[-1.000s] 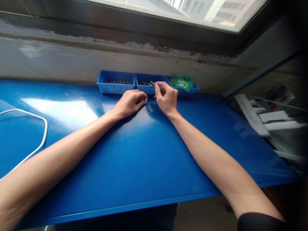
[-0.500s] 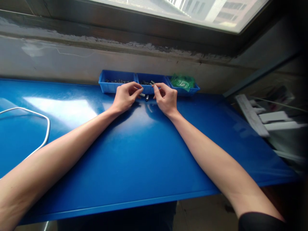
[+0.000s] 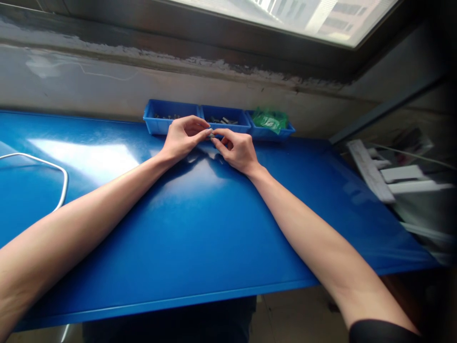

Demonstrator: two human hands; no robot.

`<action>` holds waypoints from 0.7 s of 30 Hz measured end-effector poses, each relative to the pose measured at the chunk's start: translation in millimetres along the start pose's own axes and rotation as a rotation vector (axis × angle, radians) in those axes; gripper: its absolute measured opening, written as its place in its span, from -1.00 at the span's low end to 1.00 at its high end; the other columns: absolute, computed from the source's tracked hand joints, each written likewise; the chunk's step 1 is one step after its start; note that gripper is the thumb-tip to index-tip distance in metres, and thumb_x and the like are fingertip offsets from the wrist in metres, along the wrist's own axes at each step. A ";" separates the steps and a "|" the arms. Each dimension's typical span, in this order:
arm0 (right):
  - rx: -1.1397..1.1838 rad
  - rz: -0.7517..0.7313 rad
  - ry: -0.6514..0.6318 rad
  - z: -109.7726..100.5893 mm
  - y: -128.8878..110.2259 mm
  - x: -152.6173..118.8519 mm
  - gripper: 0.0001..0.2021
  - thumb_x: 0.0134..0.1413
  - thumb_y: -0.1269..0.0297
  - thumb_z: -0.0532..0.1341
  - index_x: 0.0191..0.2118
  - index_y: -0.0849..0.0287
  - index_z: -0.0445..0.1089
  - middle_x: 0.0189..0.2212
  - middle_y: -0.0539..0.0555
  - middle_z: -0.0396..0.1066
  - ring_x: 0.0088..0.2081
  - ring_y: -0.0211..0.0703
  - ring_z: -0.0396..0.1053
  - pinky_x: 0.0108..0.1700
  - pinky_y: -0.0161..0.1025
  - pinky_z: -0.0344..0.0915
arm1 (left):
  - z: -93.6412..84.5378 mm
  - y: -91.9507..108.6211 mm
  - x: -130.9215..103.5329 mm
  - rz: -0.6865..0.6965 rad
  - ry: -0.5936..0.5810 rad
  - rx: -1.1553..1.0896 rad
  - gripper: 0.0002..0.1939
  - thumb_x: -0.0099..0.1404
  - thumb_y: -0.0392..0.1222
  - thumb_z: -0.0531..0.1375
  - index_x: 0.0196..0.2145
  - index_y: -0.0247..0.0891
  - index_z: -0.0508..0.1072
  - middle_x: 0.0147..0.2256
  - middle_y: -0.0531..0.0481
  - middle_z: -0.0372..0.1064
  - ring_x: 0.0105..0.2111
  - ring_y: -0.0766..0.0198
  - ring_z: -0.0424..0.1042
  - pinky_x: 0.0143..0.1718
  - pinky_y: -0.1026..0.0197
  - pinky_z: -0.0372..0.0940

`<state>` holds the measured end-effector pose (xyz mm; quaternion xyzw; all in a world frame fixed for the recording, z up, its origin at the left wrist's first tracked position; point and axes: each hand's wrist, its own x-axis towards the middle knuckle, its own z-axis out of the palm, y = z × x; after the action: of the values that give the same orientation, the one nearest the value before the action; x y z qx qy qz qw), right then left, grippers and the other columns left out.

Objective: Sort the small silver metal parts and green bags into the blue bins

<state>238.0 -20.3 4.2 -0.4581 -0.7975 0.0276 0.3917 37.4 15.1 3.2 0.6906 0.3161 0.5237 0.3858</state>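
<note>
My left hand [image 3: 183, 138] is closed in a pinch around a small metallic grey piece [image 3: 211, 134], too small to name more exactly. From the other side, the thumb and forefinger of my right hand [image 3: 236, 150] close on the same spot, their tips meeting those of the left. Whether the right fingers hold a second piece is hidden. Both hands are just in front of the left blue bin [image 3: 160, 126] and the middle blue bin [image 3: 232, 128]. Small metal parts [image 3: 224, 120] lie in the middle bin, and more small pieces are in the left one.
A right-hand blue bin [image 3: 266, 135] holds a green plastic bag [image 3: 272, 121]. The bins stand along the wall at the back of the blue table [image 3: 200, 247]. A white cable [image 3: 64, 183] curves across the left side. White objects [image 3: 403, 174] are beyond the table's right edge.
My right hand has moved left, so the fingertips of both hands now meet at the small metal piece. A small dark piece seen on the table between the hands no longer shows.
</note>
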 end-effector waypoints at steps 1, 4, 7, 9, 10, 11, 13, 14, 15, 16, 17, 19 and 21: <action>-0.004 0.007 0.003 0.1 0.8 -0.1 -0.67 0.35 -0.01 0.21 0.00 0.06 0.58 -0.41 0.02 0.57 -0.36 -0.10 0.52 -0.17 -0.19 0.40 | 0.0 0.2 0.1 0.002 -0.010 0.011 -0.61 0.23 0.08 0.42 -0.19 -0.31 0.56 -0.23 -0.11 0.62 -0.21 0.15 0.62 -0.12 0.16 0.53; 0.001 0.007 0.006 0.4 4.1 -0.2 -0.62 0.37 -0.09 0.19 -0.02 0.07 0.58 -0.41 0.03 0.57 -0.36 -0.09 0.52 -0.18 -0.18 0.41 | 0.7 -0.3 0.4 0.016 -0.031 0.038 -0.53 0.26 0.19 0.39 -0.15 -0.30 0.55 -0.20 -0.13 0.61 -0.19 0.15 0.62 -0.11 0.16 0.52; 0.009 0.009 0.029 0.7 6.7 -0.5 -0.59 0.38 -0.13 0.16 -0.03 0.06 0.56 -0.44 0.01 0.55 -0.41 -0.11 0.50 -0.21 -0.18 0.41 | 2.0 -2.0 1.0 0.019 -0.031 0.054 -0.50 0.31 0.24 0.34 -0.11 -0.28 0.54 -0.22 -0.12 0.61 -0.21 0.16 0.62 -0.14 0.18 0.51; 0.004 0.043 0.102 0.3 7.3 -0.6 -0.57 0.38 -0.17 0.13 -0.02 0.05 0.55 -0.47 0.00 0.52 -0.44 -0.11 0.47 -0.22 -0.15 0.43 | 3.0 -2.3 1.0 0.010 -0.008 0.069 -0.52 0.37 0.25 0.28 -0.10 -0.27 0.54 -0.24 -0.10 0.61 -0.22 0.17 0.63 -0.16 0.20 0.50; -0.004 0.070 0.160 0.0 7.7 -0.5 -0.55 0.39 -0.19 0.11 -0.01 0.05 0.54 -0.48 0.00 0.51 -0.45 -0.09 0.47 -0.22 -0.13 0.44 | 3.6 -1.6 0.6 0.009 0.005 0.087 -0.53 0.40 0.24 0.25 -0.12 -0.27 0.55 -0.25 -0.10 0.62 -0.22 0.17 0.63 -0.16 0.20 0.49; -0.014 0.099 0.226 -0.5 8.3 -0.3 -0.53 0.39 -0.20 0.09 0.00 0.04 0.52 -0.50 0.00 0.50 -0.45 -0.07 0.47 -0.21 -0.11 0.45 | 4.1 -0.3 0.0 0.011 0.016 0.118 -0.54 0.43 0.23 0.22 -0.14 -0.27 0.56 -0.25 -0.11 0.63 -0.22 0.16 0.63 -0.16 0.21 0.48; -0.037 0.159 0.355 -1.2 11.5 0.4 -0.50 0.41 -0.23 0.04 0.01 0.05 0.50 -0.51 0.01 0.48 -0.44 -0.03 0.50 -0.18 -0.06 0.47 | 5.6 3.7 -2.2 0.037 0.008 0.211 -0.55 0.46 0.19 0.19 -0.21 -0.28 0.60 -0.24 -0.11 0.64 -0.22 0.16 0.62 -0.15 0.21 0.47; -0.050 0.188 0.406 -1.3 14.3 0.9 -0.49 0.41 -0.23 0.02 0.02 0.06 0.50 -0.52 0.02 0.47 -0.43 -0.01 0.51 -0.16 -0.04 0.47 | 6.5 6.0 -3.5 0.060 -0.011 0.264 -0.57 0.47 0.16 0.19 -0.23 -0.28 0.61 -0.24 -0.10 0.65 -0.23 0.15 0.61 -0.14 0.21 0.46; -0.063 0.213 0.440 -1.0 18.0 1.6 -0.49 0.42 -0.23 0.02 0.01 0.06 0.50 -0.52 0.02 0.47 -0.42 0.01 0.53 -0.14 -0.02 0.48 | 7.5 8.0 -5.0 0.094 -0.036 0.312 -0.59 0.47 0.12 0.19 -0.23 -0.28 0.63 -0.24 -0.10 0.65 -0.24 0.16 0.61 -0.13 0.21 0.45; -0.072 0.233 0.454 -0.3 22.4 2.3 -0.49 0.41 -0.22 0.03 0.01 0.07 0.50 -0.53 0.03 0.47 -0.40 0.02 0.54 -0.12 0.00 0.48 | 8.5 9.5 -6.4 0.135 -0.064 0.354 -0.62 0.48 0.08 0.19 -0.22 -0.28 0.64 -0.22 -0.11 0.66 -0.23 0.15 0.61 -0.11 0.20 0.45; -0.078 0.249 0.455 0.7 27.0 3.2 -0.49 0.41 -0.22 0.04 -0.01 0.08 0.50 -0.53 0.04 0.47 -0.38 0.04 0.56 -0.10 0.01 0.49 | 9.6 10.3 -7.7 0.180 -0.099 0.394 -0.64 0.48 0.03 0.18 -0.19 -0.28 0.65 -0.19 -0.12 0.66 -0.20 0.14 0.61 -0.07 0.17 0.45; -0.068 0.266 0.427 3.2 35.1 4.7 -0.51 0.38 -0.22 0.08 -0.05 0.09 0.53 -0.53 0.06 0.50 -0.34 0.08 0.58 -0.07 0.03 0.50 | 11.5 9.9 -9.7 0.273 -0.184 0.478 -0.67 0.48 -0.04 0.17 -0.11 -0.27 0.66 -0.09 -0.15 0.65 -0.06 0.07 0.60 0.07 0.10 0.43; -0.042 0.274 0.399 5.3 38.9 5.7 -0.50 0.36 -0.23 0.11 -0.10 0.09 0.55 -0.50 0.09 0.54 -0.33 0.10 0.59 -0.07 0.04 0.51 | 12.9 7.9 -11.1 0.340 -0.280 0.572 -0.66 0.48 -0.06 0.16 0.00 -0.27 0.64 0.05 -0.18 0.59 0.12 0.00 0.52 0.23 -0.01 0.36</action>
<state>260.6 8.2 -11.8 -0.5665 -0.6349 -0.0272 0.5246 47.3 -0.9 2.7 0.8784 0.2748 0.3709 0.1240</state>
